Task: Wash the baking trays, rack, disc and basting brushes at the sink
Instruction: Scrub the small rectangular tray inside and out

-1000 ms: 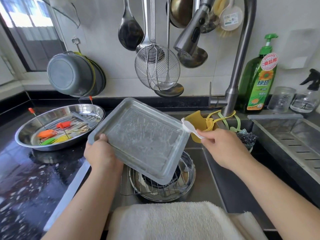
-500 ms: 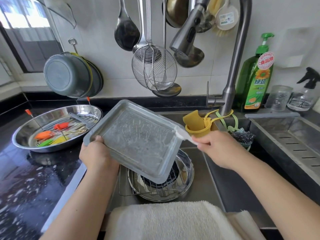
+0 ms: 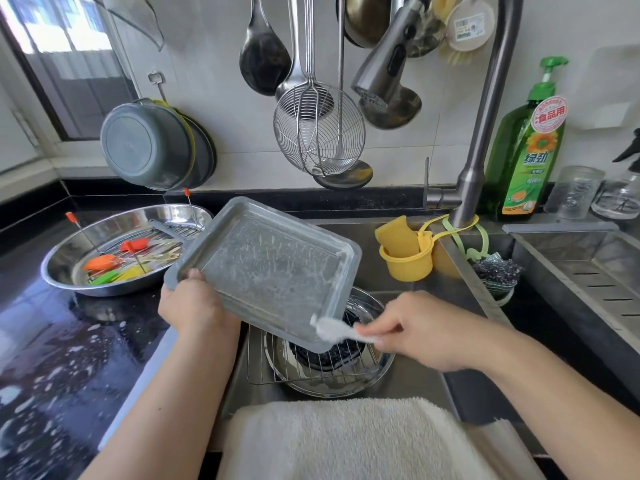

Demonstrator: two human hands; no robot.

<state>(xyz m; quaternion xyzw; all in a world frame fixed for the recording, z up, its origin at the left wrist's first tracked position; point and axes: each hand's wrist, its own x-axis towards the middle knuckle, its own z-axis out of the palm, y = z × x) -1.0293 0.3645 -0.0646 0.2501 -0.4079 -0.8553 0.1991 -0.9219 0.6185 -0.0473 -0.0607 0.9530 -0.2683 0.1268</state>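
The left hand [image 3: 194, 306] grips the soapy baking tray [image 3: 266, 268], tilted above the sink [image 3: 460, 271]. The right hand [image 3: 426, 330] pinches a white cloth [image 3: 337, 330] at the tray's near corner.

Pale wall tiles [image 3: 221, 81] back the sink area, lit by daylight from a dark-framed window [image 3: 52, 64] at the upper left. A black, glossy worktop [image 3: 69, 358], wet and speckled with foam, runs along the left. Ladles and a wire skimmer [image 3: 318, 129] hang on the wall beside a tall grey faucet [image 3: 485, 116]. A green detergent bottle [image 3: 530, 147] stands at the back right, near a clear jar [image 3: 573, 192].
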